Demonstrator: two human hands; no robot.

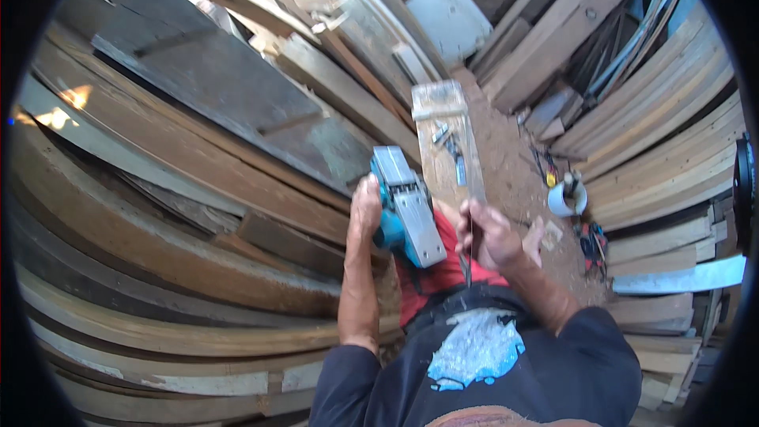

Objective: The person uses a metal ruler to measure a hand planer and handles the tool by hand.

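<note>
My left hand [365, 204] is closed around the teal body of an electric planer [417, 221]. The planer is turned over, its bare metal sole facing up and the slot for the blade showing midway. To its right, my right hand [494, 236] grips a thin, dark strip or rod [467, 267] that points down toward my lap; its exact kind is unclear. That hand is apart from the planer. Ahead of both hands runs a narrow wooden bench [439, 103], with small metal parts [440, 134] and a small bluish tool [460, 170] lying on it.
Stacked boards [158, 269] crowd the left side, under a wide grey panel [213, 63]. More timber [664, 103] lines the right. On the dusty floor stand a white container [568, 199], a yellow-handled tool [551, 177] and a red-and-black tool [593, 243].
</note>
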